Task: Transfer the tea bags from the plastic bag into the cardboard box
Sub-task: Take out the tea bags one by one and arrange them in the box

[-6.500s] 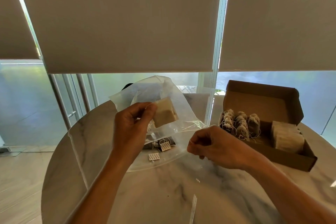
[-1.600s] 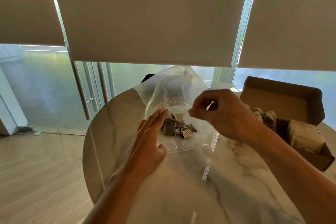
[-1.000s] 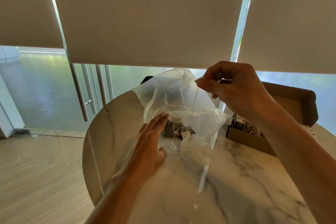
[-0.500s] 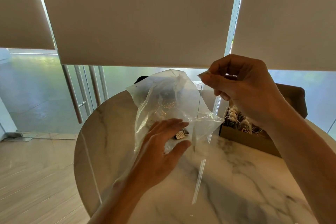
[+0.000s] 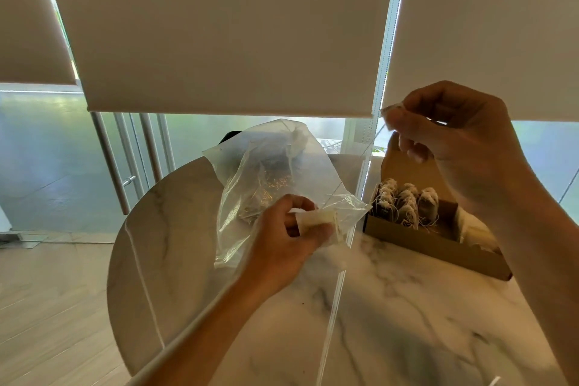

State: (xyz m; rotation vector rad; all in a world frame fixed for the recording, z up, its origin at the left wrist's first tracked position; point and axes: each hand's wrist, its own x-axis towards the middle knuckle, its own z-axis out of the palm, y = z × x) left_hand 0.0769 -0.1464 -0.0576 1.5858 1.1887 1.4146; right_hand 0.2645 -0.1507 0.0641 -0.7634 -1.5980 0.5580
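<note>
The left hand [image 5: 282,247] held a tea bag [image 5: 316,219] at the bag [image 5: 275,172] mouth, the right hand [image 5: 451,141] pinched its string, so lifting slowly toward the box [image 5: 432,241] at 3 o'clock seemed best.

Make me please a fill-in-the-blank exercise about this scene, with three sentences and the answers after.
1. The left hand holds a pale tea bag at the mouth of the ____ bag.
2. The right hand pinches a thin ____, raised above the box.
3. The tea bags in the box stand at its ____ end.

Answers: plastic; string; left
</note>
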